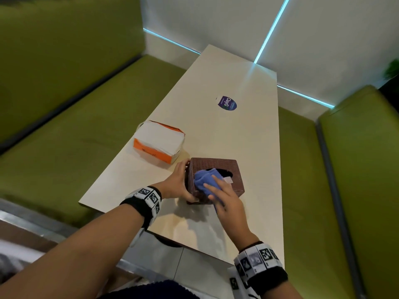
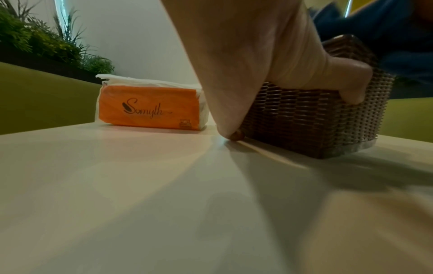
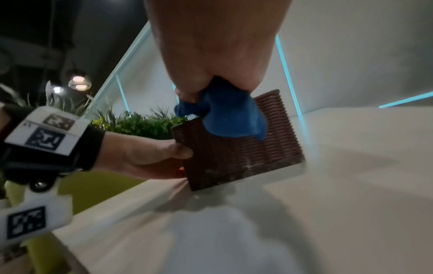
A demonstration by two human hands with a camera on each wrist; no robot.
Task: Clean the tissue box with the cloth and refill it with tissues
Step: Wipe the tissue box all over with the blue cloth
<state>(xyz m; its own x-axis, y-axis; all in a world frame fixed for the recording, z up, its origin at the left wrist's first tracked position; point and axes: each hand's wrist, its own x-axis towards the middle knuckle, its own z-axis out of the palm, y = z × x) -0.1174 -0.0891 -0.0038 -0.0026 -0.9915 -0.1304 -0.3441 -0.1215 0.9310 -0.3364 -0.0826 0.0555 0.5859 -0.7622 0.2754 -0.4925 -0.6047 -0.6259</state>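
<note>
A brown woven tissue box [image 1: 226, 169] [image 2: 304, 120] [image 3: 246, 159] stands on the cream table [image 1: 248, 130], near its front. My left hand [image 1: 180, 184] [image 3: 150, 159] grips the box's left side, thumb on the near face. A blue cloth [image 1: 205, 182] [image 3: 232, 116] lies bunched on the box's top and near edge, and my right hand [image 1: 224, 197] [image 3: 211, 55] holds it pressed there. An orange and white tissue pack [image 1: 158, 144] [image 2: 150, 109] lies to the box's left, farther back.
Green bench seats [image 1: 75, 137] flank the table on both sides. A round purple sticker [image 1: 226, 102] sits further back on the tabletop. White walls with cyan light strips [image 1: 269, 33] close off the far end. Plants [image 2: 46, 42] stand behind the left bench.
</note>
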